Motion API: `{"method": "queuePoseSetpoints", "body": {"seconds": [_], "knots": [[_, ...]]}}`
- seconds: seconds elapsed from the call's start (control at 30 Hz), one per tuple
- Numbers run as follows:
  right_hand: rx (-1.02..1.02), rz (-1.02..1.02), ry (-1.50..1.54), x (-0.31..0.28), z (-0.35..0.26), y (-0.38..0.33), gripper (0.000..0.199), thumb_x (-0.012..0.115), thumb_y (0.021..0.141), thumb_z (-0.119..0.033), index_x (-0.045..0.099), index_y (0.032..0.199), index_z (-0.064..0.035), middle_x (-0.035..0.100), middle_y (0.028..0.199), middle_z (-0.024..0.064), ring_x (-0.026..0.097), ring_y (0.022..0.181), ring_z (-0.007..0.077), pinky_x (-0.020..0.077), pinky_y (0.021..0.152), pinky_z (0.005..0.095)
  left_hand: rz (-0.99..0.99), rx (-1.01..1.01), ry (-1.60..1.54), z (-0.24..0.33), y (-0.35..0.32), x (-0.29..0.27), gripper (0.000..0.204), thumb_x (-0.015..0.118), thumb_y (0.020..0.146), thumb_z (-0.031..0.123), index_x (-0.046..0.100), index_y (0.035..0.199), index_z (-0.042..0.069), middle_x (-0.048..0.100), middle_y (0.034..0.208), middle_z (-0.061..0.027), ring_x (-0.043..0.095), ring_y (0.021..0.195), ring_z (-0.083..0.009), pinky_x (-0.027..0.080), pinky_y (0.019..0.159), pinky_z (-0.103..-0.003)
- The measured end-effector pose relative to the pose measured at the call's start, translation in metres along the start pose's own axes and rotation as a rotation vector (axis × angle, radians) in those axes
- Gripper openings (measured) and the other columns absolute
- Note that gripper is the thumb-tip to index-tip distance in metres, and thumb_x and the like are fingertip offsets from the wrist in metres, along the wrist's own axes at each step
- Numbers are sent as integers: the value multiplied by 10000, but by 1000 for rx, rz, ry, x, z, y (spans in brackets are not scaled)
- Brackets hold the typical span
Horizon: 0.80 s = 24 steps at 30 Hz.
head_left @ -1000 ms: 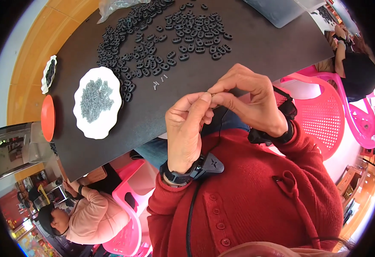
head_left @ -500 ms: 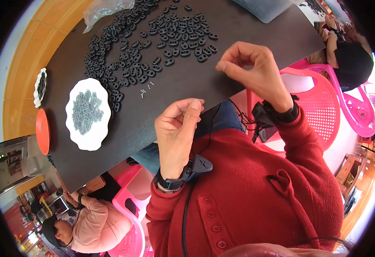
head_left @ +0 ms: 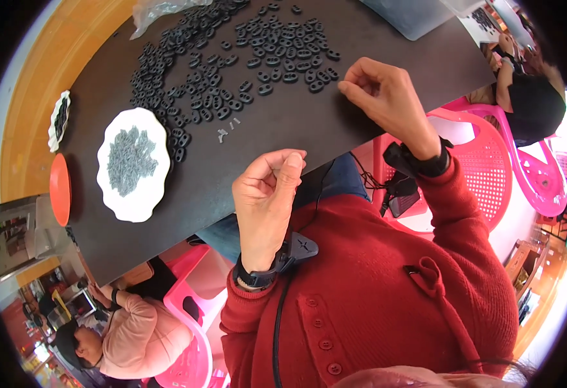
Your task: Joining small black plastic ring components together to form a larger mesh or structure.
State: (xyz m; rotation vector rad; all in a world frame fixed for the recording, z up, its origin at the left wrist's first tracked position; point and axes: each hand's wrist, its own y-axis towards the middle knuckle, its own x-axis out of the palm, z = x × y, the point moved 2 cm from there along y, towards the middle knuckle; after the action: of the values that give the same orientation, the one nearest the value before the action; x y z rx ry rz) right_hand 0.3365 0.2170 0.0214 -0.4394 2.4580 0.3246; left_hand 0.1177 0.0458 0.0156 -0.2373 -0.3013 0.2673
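My left hand [head_left: 265, 194] is above the near table edge, palm up, with its thumb pressed to the curled fingers. Whatever the pinch may hold is too small to make out. My right hand [head_left: 387, 100] is closed too, thumb and forefinger tips together just beside the nearest small black oval two-hole pieces [head_left: 316, 83]. No item shows clearly between those fingertips. Many more of these pieces [head_left: 160, 74] spread over the dark table. A few small grey pins [head_left: 222, 134] lie left of centre. Many similar grey pins [head_left: 128, 158] fill a white scalloped plate [head_left: 133, 210].
An orange-red dish [head_left: 60, 189] and a small white dish [head_left: 55, 136] with black bits stand at the table's left edge. A clear plastic bag [head_left: 160, 11] and a translucent tub [head_left: 413, 19] sit at the back. Co-workers sit on pink chairs [head_left: 196, 323] at both sides.
My right hand has shifted a little right and closer to the nearest black pieces. The left hand keeps its pinch almost in place. The view has turned slightly.
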Motion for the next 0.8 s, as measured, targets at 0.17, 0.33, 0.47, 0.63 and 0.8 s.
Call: {"method": "queuePoseSetpoints", "body": {"seconds": [0.17,0.33,0.47,0.63,0.8], "knots": [[34,-71,92,8,-26,-21,114,739,1033,-98,736,971,-1,720,858,-6,619,799,73,511,779,266,63,33,45,14,-12,-26,217,767,1092,158,803,1199,-27,780,1052,-50,614,834,-58,490,754,-235],[-56,-174,139,26,-86,-39,83,763,1021,-67,748,990,8,742,889,7,655,839,86,528,802,268,93,16,35,27,-26,-46,210,752,1096,141,800,1219,-23,786,1071,-53,627,867,-67,501,777,-235],[-174,-265,209,42,-122,-43,72,802,988,-33,777,1037,13,742,934,30,654,871,93,531,818,274,13,43,-33,32,-35,-53,144,726,1104,65,795,1200,-17,755,1000,21,609,823,-14,487,753,-202],[-188,-257,229,47,-153,-45,60,776,981,5,787,1041,8,738,945,14,637,892,91,515,849,271,238,239,295,50,-54,-107,111,757,1077,85,813,1149,22,739,974,13,624,813,-36,507,765,-222],[-152,-201,210,60,-155,-55,66,769,982,11,793,1044,6,737,960,-3,622,905,74,496,866,260,724,352,899,75,-77,-193,164,753,1042,86,807,1166,-5,777,989,-87,688,827,-165,551,793,-325]]}}
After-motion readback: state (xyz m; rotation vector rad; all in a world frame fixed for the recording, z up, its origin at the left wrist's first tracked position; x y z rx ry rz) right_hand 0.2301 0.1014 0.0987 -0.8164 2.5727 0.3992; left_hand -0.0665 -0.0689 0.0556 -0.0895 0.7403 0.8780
